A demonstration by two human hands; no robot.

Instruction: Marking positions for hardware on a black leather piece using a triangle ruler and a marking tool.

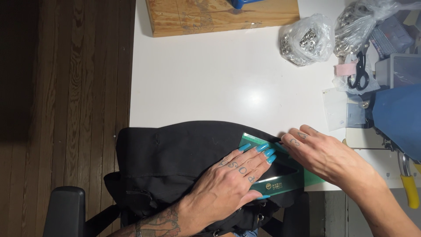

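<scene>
Both hands [232, 177] [322, 153] flat on green ruler [280, 182] over black fabric [175, 162].

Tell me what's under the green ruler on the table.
The green ruler lies on black fabric, its right end over the white table. The left hand presses on it; the right hand covers its right edge. What lies beneath the fabric is hidden.

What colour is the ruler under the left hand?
Clear green ruler, lying on black fabric; seen in the head view.

white table [210, 83] | black garment [175, 158] | wooden board [219, 17] | eyelet bags [307, 39]
</scene>
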